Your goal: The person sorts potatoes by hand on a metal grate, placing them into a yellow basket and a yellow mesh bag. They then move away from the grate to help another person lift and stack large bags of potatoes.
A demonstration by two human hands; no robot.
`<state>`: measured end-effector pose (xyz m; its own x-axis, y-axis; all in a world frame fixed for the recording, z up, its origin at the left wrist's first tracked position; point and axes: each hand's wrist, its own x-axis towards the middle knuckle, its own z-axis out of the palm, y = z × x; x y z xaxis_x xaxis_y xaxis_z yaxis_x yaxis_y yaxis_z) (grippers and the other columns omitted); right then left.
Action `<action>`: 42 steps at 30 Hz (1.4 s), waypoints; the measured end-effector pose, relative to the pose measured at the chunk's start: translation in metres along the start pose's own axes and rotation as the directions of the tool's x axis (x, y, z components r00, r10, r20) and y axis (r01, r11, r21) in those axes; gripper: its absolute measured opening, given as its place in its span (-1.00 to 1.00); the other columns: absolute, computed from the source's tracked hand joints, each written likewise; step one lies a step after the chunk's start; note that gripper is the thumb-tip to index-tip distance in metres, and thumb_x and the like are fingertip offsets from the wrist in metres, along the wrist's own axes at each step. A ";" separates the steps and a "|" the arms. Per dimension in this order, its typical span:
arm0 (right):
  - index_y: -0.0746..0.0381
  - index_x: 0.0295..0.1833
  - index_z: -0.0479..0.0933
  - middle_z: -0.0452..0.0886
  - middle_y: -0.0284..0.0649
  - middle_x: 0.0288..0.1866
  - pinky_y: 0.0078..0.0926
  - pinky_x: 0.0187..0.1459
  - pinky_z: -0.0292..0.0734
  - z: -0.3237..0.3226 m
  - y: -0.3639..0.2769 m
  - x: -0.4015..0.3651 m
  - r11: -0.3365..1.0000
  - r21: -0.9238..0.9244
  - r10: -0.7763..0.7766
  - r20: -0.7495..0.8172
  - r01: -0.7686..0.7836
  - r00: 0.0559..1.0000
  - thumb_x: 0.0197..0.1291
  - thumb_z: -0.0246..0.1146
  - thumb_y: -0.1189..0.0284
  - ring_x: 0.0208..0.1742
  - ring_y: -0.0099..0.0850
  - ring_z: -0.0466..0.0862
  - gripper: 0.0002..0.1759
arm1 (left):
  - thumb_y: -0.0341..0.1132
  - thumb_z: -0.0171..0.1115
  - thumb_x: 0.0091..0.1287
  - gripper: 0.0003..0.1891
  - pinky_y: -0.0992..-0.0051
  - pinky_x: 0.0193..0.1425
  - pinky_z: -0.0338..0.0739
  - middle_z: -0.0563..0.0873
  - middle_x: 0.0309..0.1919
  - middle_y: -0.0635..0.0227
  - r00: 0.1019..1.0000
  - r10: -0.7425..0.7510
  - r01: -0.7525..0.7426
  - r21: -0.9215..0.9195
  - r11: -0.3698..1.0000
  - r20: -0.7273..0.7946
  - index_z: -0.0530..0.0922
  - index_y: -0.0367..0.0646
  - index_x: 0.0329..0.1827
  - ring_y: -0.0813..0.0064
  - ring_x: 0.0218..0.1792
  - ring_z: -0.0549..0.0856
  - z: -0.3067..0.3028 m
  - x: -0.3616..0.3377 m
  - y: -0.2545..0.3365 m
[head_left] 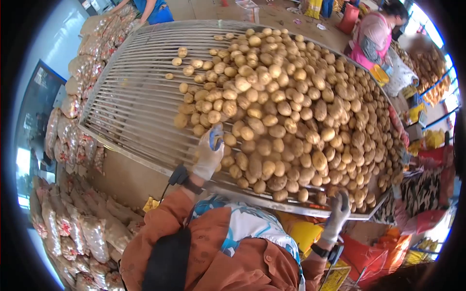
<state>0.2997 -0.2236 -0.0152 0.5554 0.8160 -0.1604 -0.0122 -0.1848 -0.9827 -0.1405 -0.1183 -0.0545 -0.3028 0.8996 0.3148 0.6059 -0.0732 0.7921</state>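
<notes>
A large heap of brown potatoes lies on a slatted metal sorting table. My left hand, in a pale glove with blue on its palm side, hovers by the heap's near left edge. Its fingers are curved with a gap to the thumb, and no potato shows in it. At the table's near rim, my right hand, gloved too, has its fingers reaching up beside the closest potatoes. These fingers look apart; whether they touch a potato is hard to make out.
Filled mesh sacks are stacked along the left side. A person in pink is at the far right, and another in blue at the far end. A camouflage-clothed person stands near right. Yellow bags lie below the rim.
</notes>
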 end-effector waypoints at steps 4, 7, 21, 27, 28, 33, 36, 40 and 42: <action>0.24 0.15 0.58 0.61 -0.05 0.07 -0.25 0.09 0.53 0.192 -0.076 0.019 0.618 -0.361 -0.431 0.587 0.698 0.685 0.17 0.36 0.49 0.05 -0.12 0.61 -0.60 | -0.40 0.36 0.19 -0.51 0.19 0.25 0.50 0.70 -0.01 0.03 0.993 -0.096 0.098 0.013 0.995 -0.073 0.55 -0.26 0.22 -0.07 0.09 0.63 -0.038 0.026 -0.035; 0.17 0.27 0.51 0.45 -0.03 0.32 0.00 0.24 0.43 0.319 -0.091 0.032 0.134 -0.369 -0.414 0.822 0.920 0.390 0.18 0.35 0.34 0.34 -0.02 0.43 -0.48 | -0.41 0.36 0.19 -0.50 0.24 0.21 0.51 0.69 -0.04 0.07 0.987 0.039 -0.002 0.228 0.974 -0.158 0.54 -0.28 0.23 0.08 0.05 0.64 -0.096 0.019 -0.052; 0.03 0.49 0.34 0.24 -0.10 0.55 0.35 0.50 -0.05 0.518 -0.013 -0.070 -0.228 -0.011 0.029 0.999 0.974 0.018 0.21 0.30 -0.03 0.62 0.11 0.04 -0.22 | -0.50 0.33 0.26 -0.60 0.45 0.08 0.60 0.73 0.00 0.26 0.294 -0.368 0.742 -0.032 0.670 -0.882 0.58 -0.26 0.19 0.49 0.01 0.70 -0.306 -0.284 -0.073; 0.03 0.52 0.31 0.26 0.02 0.52 0.28 0.49 0.03 0.528 -0.006 -0.083 -0.282 -0.093 0.067 0.991 0.955 0.116 0.15 0.34 0.01 0.62 0.12 0.02 -0.16 | -0.49 0.28 0.23 -0.56 0.33 0.06 0.58 0.71 -0.07 0.16 0.261 -0.533 0.910 0.021 0.414 -0.805 0.54 -0.19 0.22 0.24 -0.04 0.69 -0.303 -0.325 -0.127; 0.06 0.51 0.31 0.26 0.04 0.52 0.25 0.49 0.05 0.529 -0.007 -0.086 -0.271 -0.109 0.052 0.990 0.956 0.128 0.12 0.35 0.02 0.62 0.13 0.03 -0.15 | -0.44 0.32 0.19 -0.57 0.23 0.01 0.58 0.71 -0.12 0.10 0.439 -0.492 0.883 0.259 0.392 -0.752 0.56 -0.19 0.16 0.09 -0.09 0.68 -0.314 -0.314 -0.134; 0.20 0.46 0.32 0.27 0.12 0.48 0.16 0.52 0.09 0.548 0.001 -0.113 -0.376 -0.259 0.024 0.957 0.890 0.289 0.06 0.34 0.11 0.62 0.13 0.02 -0.15 | -0.48 0.29 0.14 -0.56 0.15 0.07 0.56 0.73 -0.16 0.08 0.454 -0.554 0.863 0.188 0.470 -0.698 0.58 -0.20 0.15 -0.01 -0.08 0.67 -0.385 -0.292 -0.243; 0.20 0.51 0.24 0.21 0.04 0.55 0.12 0.54 0.06 0.562 0.003 -0.121 -0.484 -0.382 0.101 0.869 0.787 0.484 0.03 0.39 0.08 0.65 0.08 -0.04 -0.05 | -0.16 0.44 0.09 -0.46 0.14 0.11 0.52 0.72 -0.12 0.13 0.495 -0.662 0.809 0.021 0.587 -0.562 0.57 -0.16 0.15 0.03 -0.03 0.66 -0.470 -0.251 -0.314; 0.25 0.43 0.33 0.35 0.02 0.47 0.04 0.36 0.39 0.628 -0.039 -0.194 -0.526 -0.660 0.118 0.568 0.536 0.815 0.12 0.38 0.10 0.44 0.06 0.38 -0.18 | -0.18 0.39 0.12 -0.49 0.13 0.21 0.49 0.73 -0.08 0.13 0.756 -0.503 0.649 0.384 0.656 -0.419 0.57 -0.16 0.15 0.05 0.02 0.66 -0.588 -0.181 -0.382; 0.27 0.38 0.38 0.42 0.04 0.38 0.00 0.29 0.45 0.677 -0.048 -0.228 -0.420 -0.674 0.016 0.664 0.608 0.747 0.16 0.36 0.13 0.34 0.06 0.46 -0.26 | -0.21 0.33 0.17 -0.53 0.13 0.29 0.45 0.72 -0.02 0.13 0.839 -0.435 0.542 0.445 0.713 -0.326 0.57 -0.16 0.15 0.08 0.08 0.65 -0.639 -0.139 -0.411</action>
<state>-0.3896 -0.0301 0.0056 -0.1373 0.9707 -0.1971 0.9030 0.2045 0.3779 -0.8171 -0.4885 -0.0898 -0.7573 0.6469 0.0899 0.5953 0.6271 0.5023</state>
